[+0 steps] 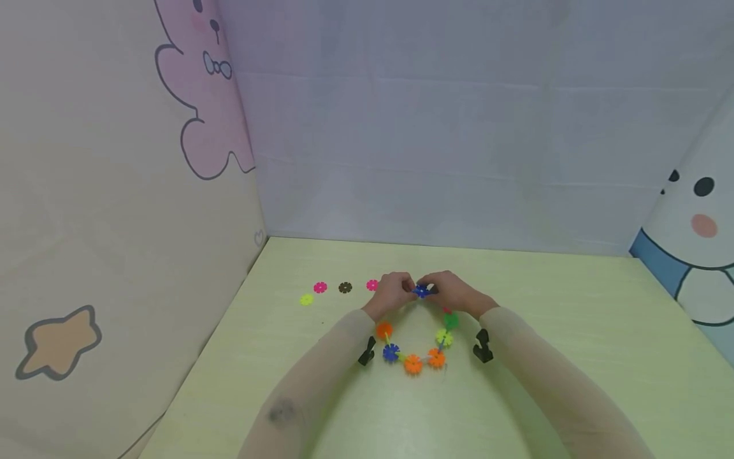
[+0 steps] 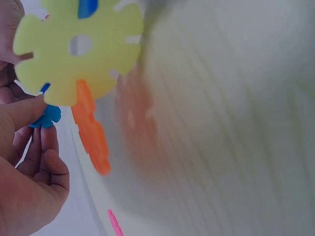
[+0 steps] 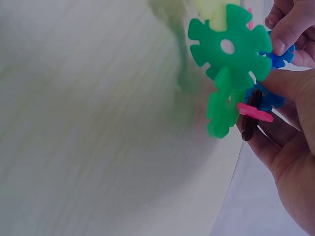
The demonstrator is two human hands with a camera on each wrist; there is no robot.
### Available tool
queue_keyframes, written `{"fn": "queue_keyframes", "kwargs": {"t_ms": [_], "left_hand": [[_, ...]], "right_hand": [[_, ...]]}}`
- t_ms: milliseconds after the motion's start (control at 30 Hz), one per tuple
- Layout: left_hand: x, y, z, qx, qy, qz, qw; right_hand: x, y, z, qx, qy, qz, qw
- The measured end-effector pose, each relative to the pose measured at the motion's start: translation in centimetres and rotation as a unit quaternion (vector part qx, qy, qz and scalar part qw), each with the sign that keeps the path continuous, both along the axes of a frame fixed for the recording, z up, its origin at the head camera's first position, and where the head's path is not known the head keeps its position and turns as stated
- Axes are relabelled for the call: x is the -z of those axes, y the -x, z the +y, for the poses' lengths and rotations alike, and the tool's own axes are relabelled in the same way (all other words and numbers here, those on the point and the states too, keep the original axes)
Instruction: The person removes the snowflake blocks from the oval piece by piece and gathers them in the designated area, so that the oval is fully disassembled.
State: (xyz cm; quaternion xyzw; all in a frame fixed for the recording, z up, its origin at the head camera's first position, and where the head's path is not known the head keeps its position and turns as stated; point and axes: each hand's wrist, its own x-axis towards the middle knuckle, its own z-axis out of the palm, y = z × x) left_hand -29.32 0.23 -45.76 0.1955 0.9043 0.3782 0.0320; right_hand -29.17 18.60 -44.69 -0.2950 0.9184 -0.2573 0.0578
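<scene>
A chain of slotted plastic snowflake discs curves over the table toward me, with an orange disc (image 1: 413,364) at its near bend. My left hand (image 1: 392,293) pinches a blue snowflake disc (image 2: 47,117) between thumb and fingers. Close against it, my right hand (image 1: 453,291) grips another blue snowflake disc (image 3: 269,100) at the chain's far right end. Beside that disc are a brown disc (image 3: 252,115), a pink disc (image 3: 256,112) and a green disc (image 3: 229,46). Whether the two blue discs are joined is hidden by the fingers.
Loose discs lie flat left of my hands: a yellow one (image 1: 306,299), a pink one (image 1: 320,287), a brown one (image 1: 345,287) and another pink one (image 1: 372,285). Fabric walls (image 1: 447,159) border the pale table (image 1: 573,331) at the back and left.
</scene>
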Motion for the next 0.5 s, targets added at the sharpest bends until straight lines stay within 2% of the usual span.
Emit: {"fn": "queue_keyframes", "kwargs": {"t_ms": [200, 500], "left_hand": [[0.21, -0.02, 0.10, -0.020, -0.001, 0.008, 0.9998], [0.25, -0.01, -0.35, -0.016, -0.023, 0.017, 0.9995]], "right_hand": [[-0.15, -0.11, -0.12, 0.001, -0.003, -0.008, 1.000], [0.01, -0.03, -0.11, 0.013, -0.016, -0.022, 1.000]]}}
